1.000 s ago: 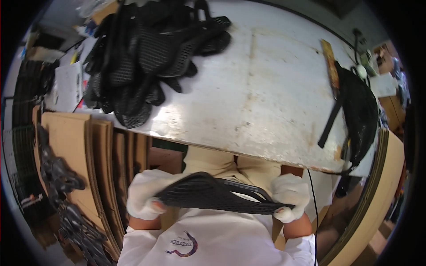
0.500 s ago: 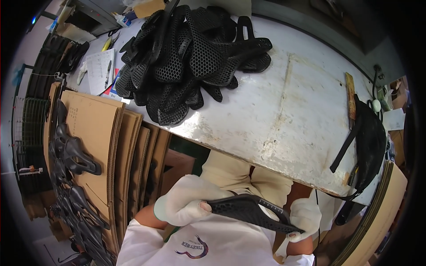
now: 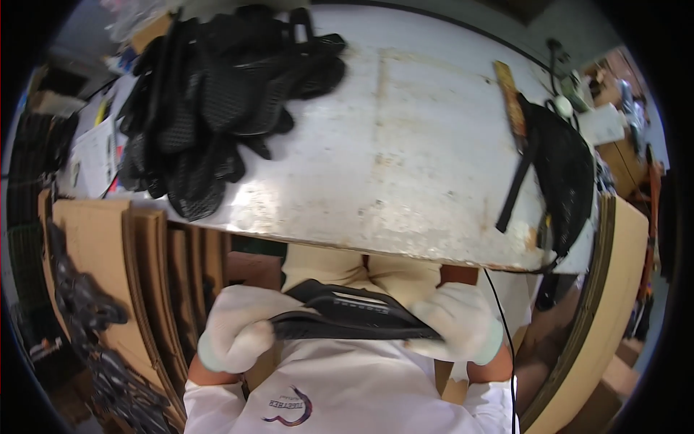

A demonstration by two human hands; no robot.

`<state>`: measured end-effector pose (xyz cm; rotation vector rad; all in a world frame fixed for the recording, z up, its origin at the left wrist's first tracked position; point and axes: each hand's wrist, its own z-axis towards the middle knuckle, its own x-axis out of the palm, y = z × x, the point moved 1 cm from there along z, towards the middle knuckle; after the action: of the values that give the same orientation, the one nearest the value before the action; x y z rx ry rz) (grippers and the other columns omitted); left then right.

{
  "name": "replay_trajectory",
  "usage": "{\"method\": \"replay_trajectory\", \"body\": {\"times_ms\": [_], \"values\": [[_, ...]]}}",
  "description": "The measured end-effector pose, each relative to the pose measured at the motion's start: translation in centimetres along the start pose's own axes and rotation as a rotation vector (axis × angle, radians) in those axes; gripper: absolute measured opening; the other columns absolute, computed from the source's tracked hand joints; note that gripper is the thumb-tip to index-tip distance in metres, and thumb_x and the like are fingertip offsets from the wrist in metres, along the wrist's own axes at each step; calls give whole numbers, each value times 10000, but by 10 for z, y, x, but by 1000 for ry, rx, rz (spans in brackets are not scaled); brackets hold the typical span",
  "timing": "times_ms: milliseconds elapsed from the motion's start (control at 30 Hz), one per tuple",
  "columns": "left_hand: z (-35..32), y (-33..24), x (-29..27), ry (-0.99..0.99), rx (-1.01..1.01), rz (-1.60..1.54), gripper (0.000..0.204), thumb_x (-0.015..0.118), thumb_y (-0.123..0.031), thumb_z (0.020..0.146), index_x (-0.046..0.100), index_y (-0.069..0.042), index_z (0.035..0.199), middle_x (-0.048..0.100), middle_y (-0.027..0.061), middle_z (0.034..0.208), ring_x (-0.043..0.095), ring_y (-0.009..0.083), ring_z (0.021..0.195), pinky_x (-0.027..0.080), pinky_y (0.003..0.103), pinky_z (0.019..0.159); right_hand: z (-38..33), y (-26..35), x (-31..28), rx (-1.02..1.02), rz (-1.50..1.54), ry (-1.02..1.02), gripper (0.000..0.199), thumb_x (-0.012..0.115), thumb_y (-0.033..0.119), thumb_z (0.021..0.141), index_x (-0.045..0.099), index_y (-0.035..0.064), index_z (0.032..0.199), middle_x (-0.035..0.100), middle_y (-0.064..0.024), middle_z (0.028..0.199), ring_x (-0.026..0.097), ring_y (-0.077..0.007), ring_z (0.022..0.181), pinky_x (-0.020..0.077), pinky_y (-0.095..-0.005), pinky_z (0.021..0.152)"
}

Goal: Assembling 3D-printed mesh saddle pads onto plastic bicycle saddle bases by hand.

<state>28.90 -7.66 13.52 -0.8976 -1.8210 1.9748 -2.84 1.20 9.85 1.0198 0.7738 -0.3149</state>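
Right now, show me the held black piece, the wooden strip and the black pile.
Held black piece [image 3: 353,328]: head view, middle of its lower part.
Wooden strip [image 3: 510,107]: head view, mid-length.
Black pile [image 3: 228,100]: head view, near its centre.

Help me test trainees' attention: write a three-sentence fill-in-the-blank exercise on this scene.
The left hand and right hand hold a part coloured ____.
Both gloves are mainly ____.
Seen by the wearer, the pile lies to the ____ of the pouch.

Missing words: black; white; left.
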Motion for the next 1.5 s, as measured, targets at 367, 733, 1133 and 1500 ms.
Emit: {"method": "replay_trajectory", "body": {"times_ms": [367, 733, 1133, 1500], "values": [[13, 1, 8, 178, 431, 218, 649, 422, -489, 1116, 777, 29, 955, 781, 182, 909, 785, 327, 787, 621, 383, 661, 12, 19, 4, 189, -22, 104, 522, 812, 523, 831, 652, 63, 1020, 593, -72, 739, 595, -292, 572, 445, -399, 526], [17, -9, 25, 90, 279, 284, 625, 523, -546, 1058, 797, 8, 969, 782, 169, 911, 778, 337, 787, 599, 367, 638, 16, 22, 12, 293, -136, 79, 572, 720, 680, 860, 630, 118, 910, 519, -65, 714, 584, -253, 540, 438, -387, 488], [51, 10, 32, 25, 236, 168, 352, 845, -186, 818, 741, 22, 1083, 729, 231, 1249, 689, 421, 1199, 527, 483, 1038, 26, 27, -18, 438, -485, -5, 543, 737, 663, 832, 624, 132, 825, 526, -65, 739, 593, -236, 552, 444, -372, 502], [63, 19, 38, -94, 79, -107, 274, 715, -31, 726, 759, 46, 986, 764, 214, 1115, 677, 395, 1194, 508, 476, 1048, 41, 28, -23, 483, -612, -8, 567, 742, 686, 822, 598, 138, 798, 508, -61, 690, 582, -214, 500, 439, -376, 472]]}}
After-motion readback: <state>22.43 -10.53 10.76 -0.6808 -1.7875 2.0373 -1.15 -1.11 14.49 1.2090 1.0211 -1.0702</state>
